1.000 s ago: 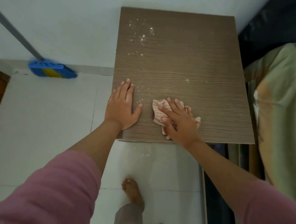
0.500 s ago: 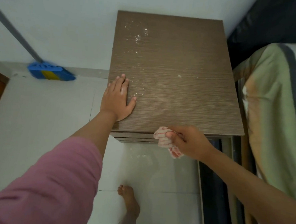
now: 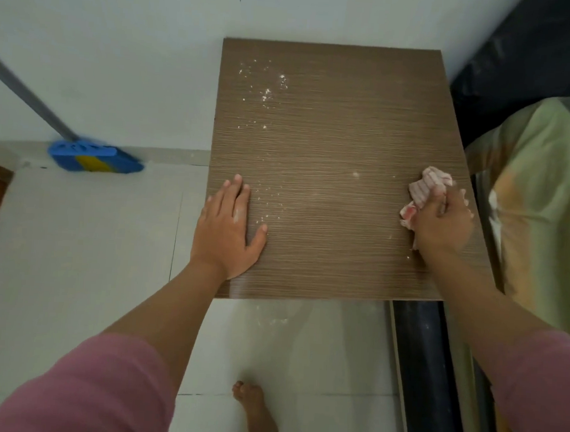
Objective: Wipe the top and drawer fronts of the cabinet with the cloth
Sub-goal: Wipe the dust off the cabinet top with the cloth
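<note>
Cloth back up on the cabinet top

My right hand [image 3: 443, 222] has carried the bunched cloth [image 3: 425, 191] from the front edge to the cabinet [image 3: 331, 145] top's right side, clamped on it; my left hand [image 3: 229, 225] stays flat, fingers together.

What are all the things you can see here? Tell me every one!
cabinet top: one, brown wood grain, middle, against the wall
white specks: many, white, far left of the cabinet top, some near the left hand
cloth: one, pink and white, right edge of the cabinet top
broom: one, blue and yellow head, grey handle, floor at left
floor: white tiles, below
bedding: green and orange, far right
left hand: flat on the cabinet top
right hand: gripping the cloth
sleeves: two, pink
foot: one, bare, on the floor
</note>
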Tool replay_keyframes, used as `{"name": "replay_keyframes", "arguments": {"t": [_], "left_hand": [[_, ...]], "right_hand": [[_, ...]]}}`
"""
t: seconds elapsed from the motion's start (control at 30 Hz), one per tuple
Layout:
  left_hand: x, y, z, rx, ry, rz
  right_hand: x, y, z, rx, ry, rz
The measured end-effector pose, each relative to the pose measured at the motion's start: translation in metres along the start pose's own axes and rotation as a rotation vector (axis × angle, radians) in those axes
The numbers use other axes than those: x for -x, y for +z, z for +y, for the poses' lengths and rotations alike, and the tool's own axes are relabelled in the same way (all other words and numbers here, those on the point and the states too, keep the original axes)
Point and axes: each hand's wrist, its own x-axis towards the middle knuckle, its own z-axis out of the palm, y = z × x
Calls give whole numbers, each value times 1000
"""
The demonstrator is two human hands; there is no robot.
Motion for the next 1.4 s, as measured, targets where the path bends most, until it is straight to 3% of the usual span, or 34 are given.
{"name": "replay_keyframes", "arguments": {"t": [0.27, 0.5, 0.83, 1.03, 1.17, 1.4], "left_hand": [[0, -1, -1, 6, 4, -12], [1, -1, 2, 16, 5, -13], [1, -2, 3, 3, 11, 4], [3, -4, 5, -24, -1, -23], [3, -7, 5, -51, -8, -75], [2, -16, 9, -24, -50, -147]], "right_hand": [[-18, 35, -33, 179, -212, -295], [1, 12, -15, 156, -409, -505], [79, -32, 17, 58, -427, -532], [140, -49, 21, -24, -401, -622], [144, -64, -7, -140, -336, -775], [80, -52, -62, -310, -106, -494]]}}
